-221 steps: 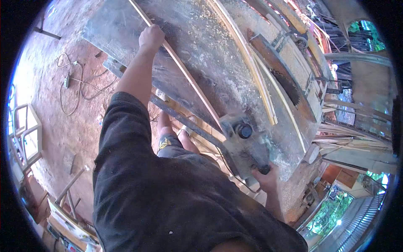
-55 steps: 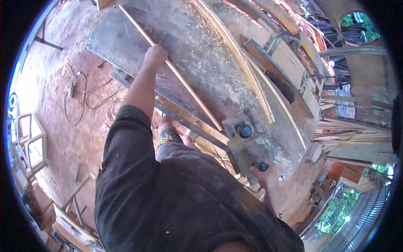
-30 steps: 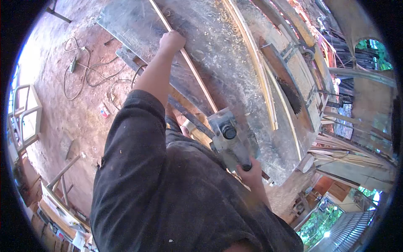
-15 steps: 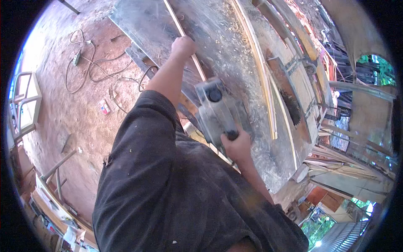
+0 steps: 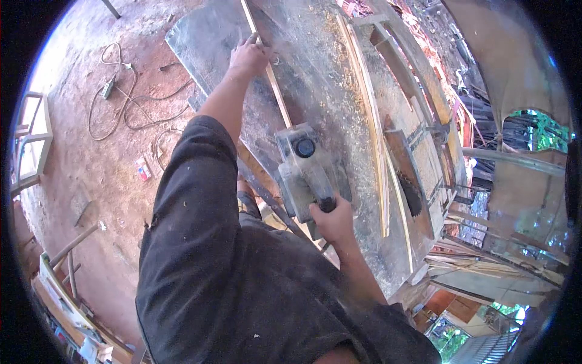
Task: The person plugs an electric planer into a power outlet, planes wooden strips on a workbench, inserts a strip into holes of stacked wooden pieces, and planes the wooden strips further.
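Note:
A long thin wood strip (image 5: pixel 276 91) lies on the dusty worktable (image 5: pixel 209 45). My left hand (image 5: pixel 250 57) is on the strip near its upper part, thumb and fingers around it, some fingers raised. A grey power planer (image 5: pixel 306 173) with a round black front knob stands over the strip's near end and hides it. My right hand (image 5: pixel 334 221) is closed round the black rear handle of the planer.
More long strips (image 5: pixel 370 115) lie on the table to the right, beside a toothed saw blade (image 5: pixel 407 191). Wood shavings are scattered between. A cable with a socket block (image 5: pixel 109 88) lies on the ground at left. Stacked slats (image 5: pixel 467 258) stand at the lower right.
The planer, in my right hand, has moved forward and left along the strip, nearer my left hand. My left hand's fingers have loosened somewhat. The camera view has also shifted.

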{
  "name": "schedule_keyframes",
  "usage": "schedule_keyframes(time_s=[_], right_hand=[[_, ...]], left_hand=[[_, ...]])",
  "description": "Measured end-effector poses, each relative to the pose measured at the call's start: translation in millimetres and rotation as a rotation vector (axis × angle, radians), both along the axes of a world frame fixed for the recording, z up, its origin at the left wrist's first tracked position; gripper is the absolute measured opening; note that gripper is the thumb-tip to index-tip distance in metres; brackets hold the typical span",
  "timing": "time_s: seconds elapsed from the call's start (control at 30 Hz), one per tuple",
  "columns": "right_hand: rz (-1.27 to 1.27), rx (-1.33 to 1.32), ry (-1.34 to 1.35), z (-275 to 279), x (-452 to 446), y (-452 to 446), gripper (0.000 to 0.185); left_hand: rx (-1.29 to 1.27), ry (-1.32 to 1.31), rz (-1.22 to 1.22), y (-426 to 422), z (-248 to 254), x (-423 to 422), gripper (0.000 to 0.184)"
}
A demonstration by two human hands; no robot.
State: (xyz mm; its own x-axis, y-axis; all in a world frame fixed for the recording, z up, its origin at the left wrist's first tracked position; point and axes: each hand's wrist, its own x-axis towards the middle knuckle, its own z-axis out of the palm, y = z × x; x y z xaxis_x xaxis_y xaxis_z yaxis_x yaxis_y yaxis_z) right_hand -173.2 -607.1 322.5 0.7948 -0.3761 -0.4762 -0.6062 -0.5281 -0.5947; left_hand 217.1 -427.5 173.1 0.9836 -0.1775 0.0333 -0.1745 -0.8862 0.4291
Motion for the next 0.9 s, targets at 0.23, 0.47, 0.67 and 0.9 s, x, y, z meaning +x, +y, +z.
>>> schedule_keyframes(time_s=[0.23,0.47,0.67,0.9], right_hand=[[0.003,0.050,0.022,-5,17,1,0.034],[0.088,0.032,-0.209,-5,147,31,0.033],[0.119,0.030,-0.275,-11,206,42,0.029],[0.146,-0.034,-0.226,-9,209,44,0.029]], left_hand=[[0.036,-0.171,-0.019,2,-28,7,0.057],[0.034,-0.064,0.013,6,-14,13,0.061],[-0.661,-0.087,0.003,45,12,-2,0.037],[-1.029,-0.299,-0.896,-56,43,-313,0.010]])
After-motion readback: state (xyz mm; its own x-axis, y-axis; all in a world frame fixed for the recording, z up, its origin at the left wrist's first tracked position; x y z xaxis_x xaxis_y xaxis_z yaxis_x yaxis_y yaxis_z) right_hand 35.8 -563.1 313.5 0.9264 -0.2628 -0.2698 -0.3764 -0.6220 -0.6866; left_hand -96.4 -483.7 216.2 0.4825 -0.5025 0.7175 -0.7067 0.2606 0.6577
